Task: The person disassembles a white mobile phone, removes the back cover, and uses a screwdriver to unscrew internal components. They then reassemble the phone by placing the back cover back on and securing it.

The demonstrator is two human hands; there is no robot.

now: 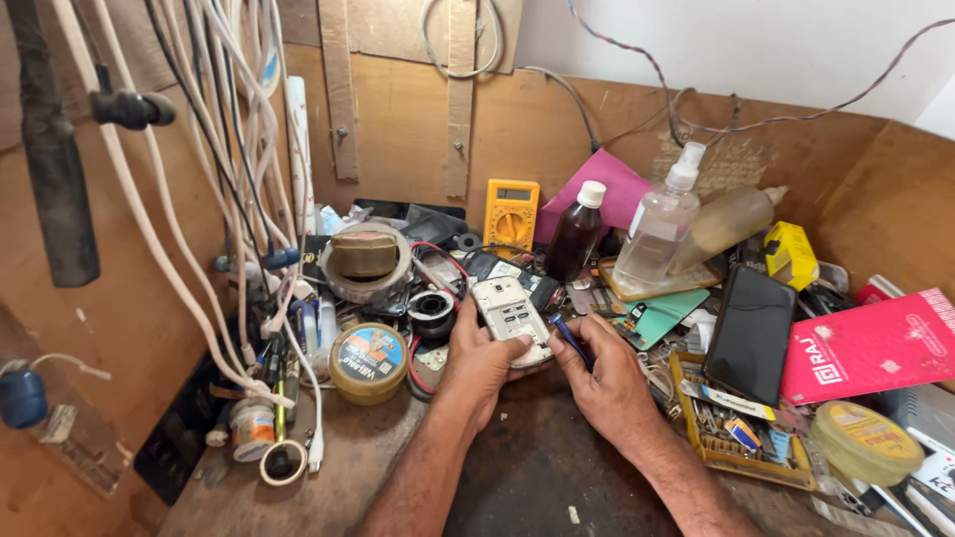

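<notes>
My left hand (pixel 477 366) grips a small white phone body (pixel 509 318) with its back open, held over the middle of the workbench. My right hand (pixel 603 383) holds a thin blue-handled tool (pixel 570 339) whose tip sits against the phone's right edge. Both hands are close together, just in front of a pile of parts.
A round tin (pixel 368 361) and tape rolls (pixel 366 263) lie to the left. Behind stand a yellow multimeter (pixel 510 214), a brown bottle (pixel 576 235) and a clear spray bottle (pixel 661 221). A dark phone (pixel 750 333), a parts tray (pixel 731 435) and a pink box (pixel 870 346) lie right. White cables (pixel 224 199) hang left.
</notes>
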